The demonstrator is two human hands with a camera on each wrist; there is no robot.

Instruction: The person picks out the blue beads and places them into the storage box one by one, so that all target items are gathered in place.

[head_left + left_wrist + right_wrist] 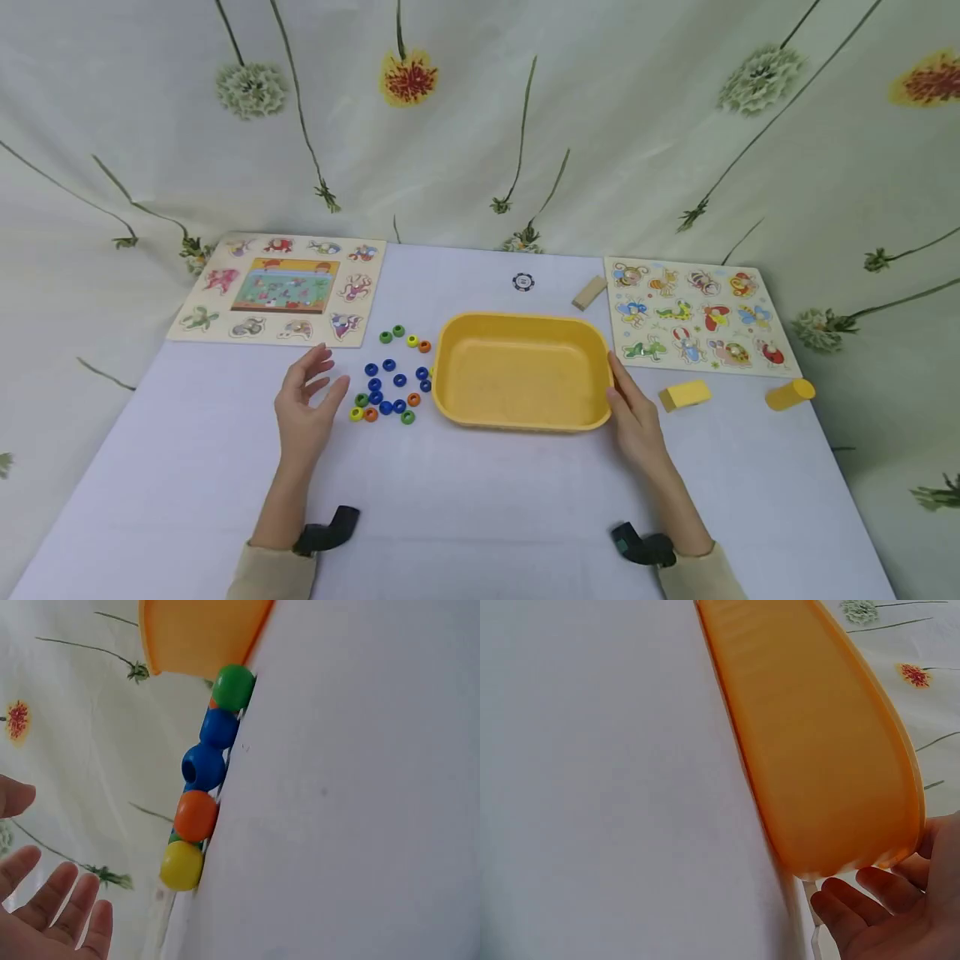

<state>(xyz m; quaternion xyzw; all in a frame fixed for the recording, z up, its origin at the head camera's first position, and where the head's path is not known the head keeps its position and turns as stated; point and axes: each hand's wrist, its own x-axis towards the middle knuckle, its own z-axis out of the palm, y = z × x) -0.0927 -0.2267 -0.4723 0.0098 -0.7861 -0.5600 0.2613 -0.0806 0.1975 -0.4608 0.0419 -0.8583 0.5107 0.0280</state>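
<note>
A yellow plastic tray (523,425) sits mid-table with its inside bare. My right hand (637,421) touches its right end, fingers fairly straight along the outer wall; the right wrist view shows the fingers (855,900) against that end. Left of the tray lies a loose group of blue, green, orange and yellow beads (386,407). My left hand (303,408) hovers just left of the beads with spread, slightly bent fingers and nothing in it. In the left wrist view, a yellow bead (181,865) and an orange bead (196,816) are nearest that hand.
One picture puzzle board (202,300) lies at the back left, another (697,317) at the back right. A poker chip (523,282) and a plain wooden block (589,292) lie behind the tray. A yellow block (686,395) and a yellow cylinder (790,395) lie right of my right hand.
</note>
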